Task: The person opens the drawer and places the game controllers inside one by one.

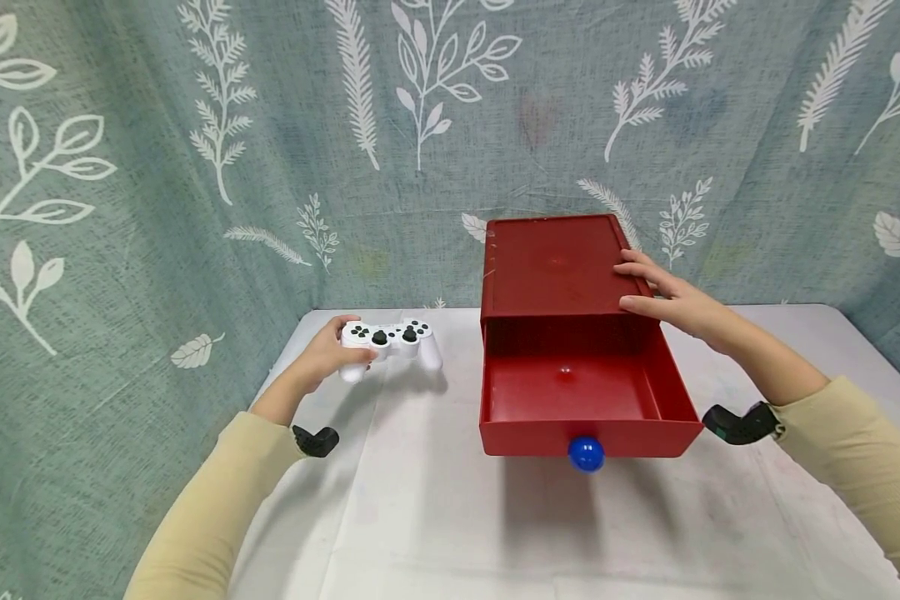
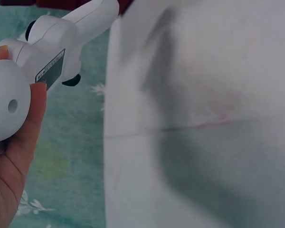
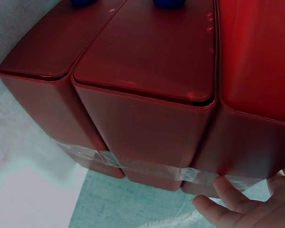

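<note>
A white game controller (image 1: 396, 340) with black sticks and buttons is held in my left hand (image 1: 322, 357) above the table, left of the red drawer unit (image 1: 555, 258). In the left wrist view, fingers and thumb grip one handle of the controller (image 2: 51, 45), whose label side shows. The unit's top drawer (image 1: 570, 387) is pulled out, its inside visible, with a blue knob (image 1: 586, 454) on its front. My right hand (image 1: 663, 293) rests on the unit's right top edge, fingers spread. In the right wrist view, that hand (image 3: 254, 209) is partly cut off.
Two lower drawers (image 3: 147, 57) of the unit are closed, and clear tape (image 3: 147, 166) runs across the unit's side. A white cloth covers the table (image 1: 435, 500). Behind hangs a green leaf-patterned curtain (image 1: 285, 150), close to the table's back and left edges.
</note>
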Demonstrator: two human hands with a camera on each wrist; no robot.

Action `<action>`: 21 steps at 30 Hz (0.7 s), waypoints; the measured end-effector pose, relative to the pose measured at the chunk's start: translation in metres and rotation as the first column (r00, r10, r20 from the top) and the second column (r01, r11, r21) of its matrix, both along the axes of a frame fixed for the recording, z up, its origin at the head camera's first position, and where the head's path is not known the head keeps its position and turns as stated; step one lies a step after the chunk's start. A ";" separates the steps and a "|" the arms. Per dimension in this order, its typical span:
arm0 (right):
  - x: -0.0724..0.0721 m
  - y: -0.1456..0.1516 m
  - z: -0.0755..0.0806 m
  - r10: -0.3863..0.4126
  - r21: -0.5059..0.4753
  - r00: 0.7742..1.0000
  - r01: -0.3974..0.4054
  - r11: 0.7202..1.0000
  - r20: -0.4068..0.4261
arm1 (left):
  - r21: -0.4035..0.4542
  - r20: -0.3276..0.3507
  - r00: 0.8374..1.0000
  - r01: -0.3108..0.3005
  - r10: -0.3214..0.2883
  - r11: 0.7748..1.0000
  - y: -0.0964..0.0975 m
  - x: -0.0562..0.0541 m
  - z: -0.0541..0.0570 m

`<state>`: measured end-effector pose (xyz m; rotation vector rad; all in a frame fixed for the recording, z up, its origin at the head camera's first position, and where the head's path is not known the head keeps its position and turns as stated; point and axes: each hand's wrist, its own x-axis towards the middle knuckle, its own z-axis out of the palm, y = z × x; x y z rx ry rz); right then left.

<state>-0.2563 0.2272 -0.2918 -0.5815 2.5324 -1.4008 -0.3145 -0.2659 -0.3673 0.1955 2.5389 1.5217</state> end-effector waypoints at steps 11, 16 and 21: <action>0.001 -0.001 0.001 -0.005 -0.007 1.000 0.005 1.000 -0.006 | 0.075 0.052 0.998 0.032 -0.036 0.997 0.014 0.023 0.055; 0.001 -0.001 0.001 -0.008 -0.009 1.000 0.008 1.000 -0.005 | 0.106 0.033 0.998 0.056 -0.060 0.993 0.016 0.031 0.081; 0.000 0.000 0.001 -0.016 0.001 1.000 0.016 1.000 -0.010 | 0.108 -0.003 0.997 0.083 -0.083 0.991 0.018 0.041 0.103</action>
